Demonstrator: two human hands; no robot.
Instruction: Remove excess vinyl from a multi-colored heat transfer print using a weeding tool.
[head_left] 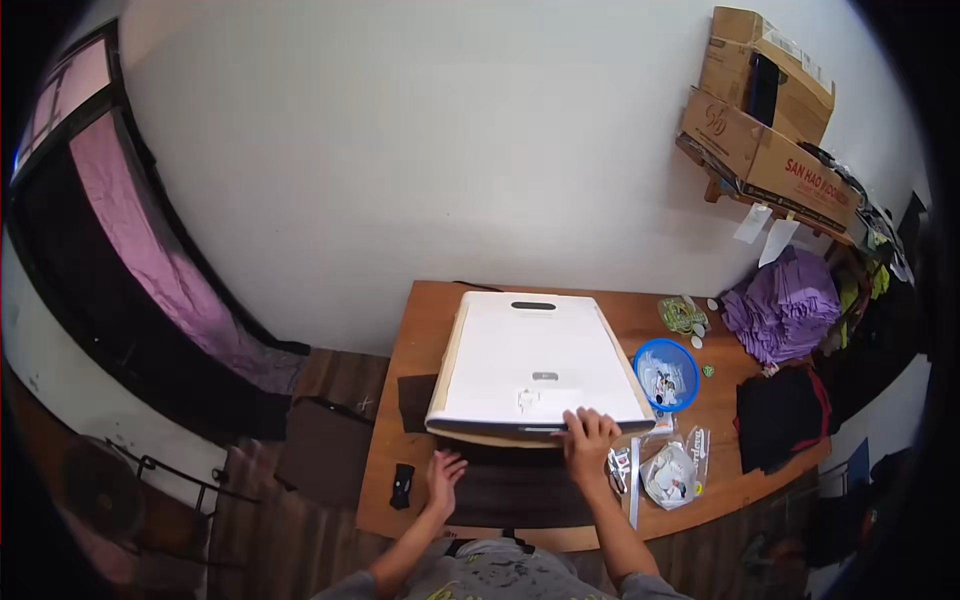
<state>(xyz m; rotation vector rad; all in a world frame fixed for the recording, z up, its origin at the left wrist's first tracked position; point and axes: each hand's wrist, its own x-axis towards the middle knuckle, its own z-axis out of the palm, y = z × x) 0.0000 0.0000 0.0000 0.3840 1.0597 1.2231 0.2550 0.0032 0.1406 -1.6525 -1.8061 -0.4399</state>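
Observation:
A large white flat-topped machine [540, 350] with a dark front edge stands on the wooden table [415, 330], looking like a press. My right hand [590, 440] has its fingers over the right part of the front edge, closed on it. Just below the machine's left front corner, my left hand [443, 480] holds nothing, its fingers partly spread. Under the front edge lies a dark brown cloth or mat [500, 495]; the machine hides its far part. A small black object [402, 487] sits left of my left hand.
Right of the machine are a blue basket [668, 345] with small items, a clear plastic bag [670, 475], and a green bundle [682, 315]. Folded purple cloths [785, 305] and dark garments [785, 420] lie farther right. Cardboard boxes [765, 150] rest on a wall shelf above.

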